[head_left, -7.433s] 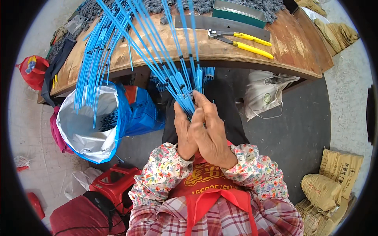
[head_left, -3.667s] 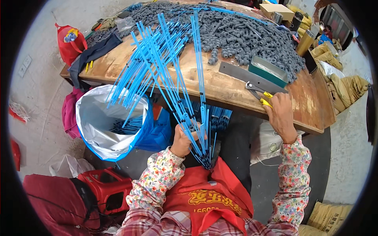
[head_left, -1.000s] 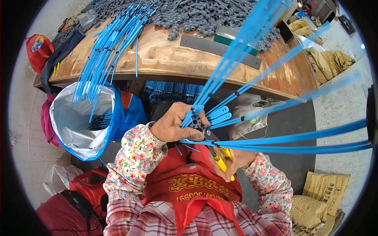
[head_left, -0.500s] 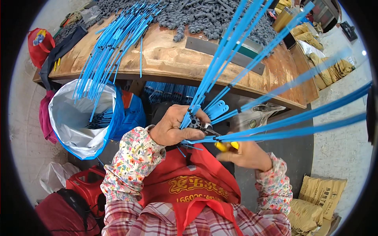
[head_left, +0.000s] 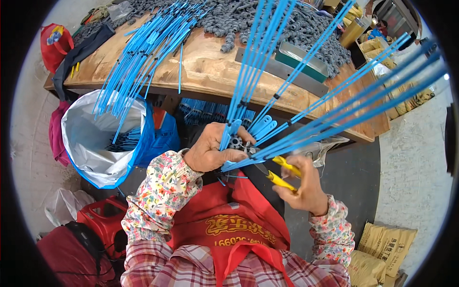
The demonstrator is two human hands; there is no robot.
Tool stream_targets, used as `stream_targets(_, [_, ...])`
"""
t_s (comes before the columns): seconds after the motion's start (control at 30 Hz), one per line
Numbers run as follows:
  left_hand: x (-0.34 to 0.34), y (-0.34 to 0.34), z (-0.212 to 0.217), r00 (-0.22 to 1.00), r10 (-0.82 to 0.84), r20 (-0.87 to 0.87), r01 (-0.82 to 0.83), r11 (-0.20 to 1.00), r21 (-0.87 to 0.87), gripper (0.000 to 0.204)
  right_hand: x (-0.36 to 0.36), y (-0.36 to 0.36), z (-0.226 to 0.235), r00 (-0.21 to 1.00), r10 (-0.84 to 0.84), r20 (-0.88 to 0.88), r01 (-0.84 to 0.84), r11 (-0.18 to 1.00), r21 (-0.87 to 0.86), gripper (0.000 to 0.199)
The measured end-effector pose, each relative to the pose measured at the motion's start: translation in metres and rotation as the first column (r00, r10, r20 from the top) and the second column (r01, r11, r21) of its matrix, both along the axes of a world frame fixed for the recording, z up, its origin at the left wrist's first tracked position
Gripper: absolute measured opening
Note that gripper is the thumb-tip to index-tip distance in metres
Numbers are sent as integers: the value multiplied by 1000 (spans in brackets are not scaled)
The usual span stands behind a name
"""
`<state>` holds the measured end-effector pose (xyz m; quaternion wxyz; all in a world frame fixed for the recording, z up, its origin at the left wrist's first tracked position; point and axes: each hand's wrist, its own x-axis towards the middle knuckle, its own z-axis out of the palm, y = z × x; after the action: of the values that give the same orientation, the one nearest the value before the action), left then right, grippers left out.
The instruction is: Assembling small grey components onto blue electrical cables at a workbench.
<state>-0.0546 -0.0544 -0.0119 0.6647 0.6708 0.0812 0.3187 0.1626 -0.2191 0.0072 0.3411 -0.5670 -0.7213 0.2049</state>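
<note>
Tan sacks (head_left: 382, 241) beside red apron (head_left: 229, 220)

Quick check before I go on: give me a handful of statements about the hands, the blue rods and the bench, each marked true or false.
1. The left hand grips a fanned bundle of blue plastic rods. True.
2. The right hand is empty. False: it holds yellow-handled cutters.
3. The cutters' tip is at the base of the bundle, by the left hand. True.
4. The white-lined blue bag stands on the wooden bench. False: it stands on the floor beside it.
5. Grey plastic parts are heaped on the bench. True.
</note>
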Motion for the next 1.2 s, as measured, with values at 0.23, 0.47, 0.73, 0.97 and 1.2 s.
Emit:
stream_targets(0.23, [-2,7,-5,992,-104,77,110,991,-80,33,-7,10,3,841,165,-516,-375,865,-334,23])
stream_targets(0.47, [-5,12,-27,981,-138,137,156,979,-132,29,-17,14,-10,602,70,-796,-583,720,-377,27])
stream_targets(0.73, [-4,11,-25,985,-70,155,86,991,-100,24,-33,7,-15,565,-19,-825,-508,780,-366,25])
stream_targets(0.97, [-2,6,-20,992,-75,98,81,995,-55,20,-10,7,48,724,-167,-669,-429,651,-626,20])
stream_targets(1.2, [4,-3,-2,993,-100,-59,96,994,-60,16,-5,3,66,902,-44,-430,-285,689,-667,21])
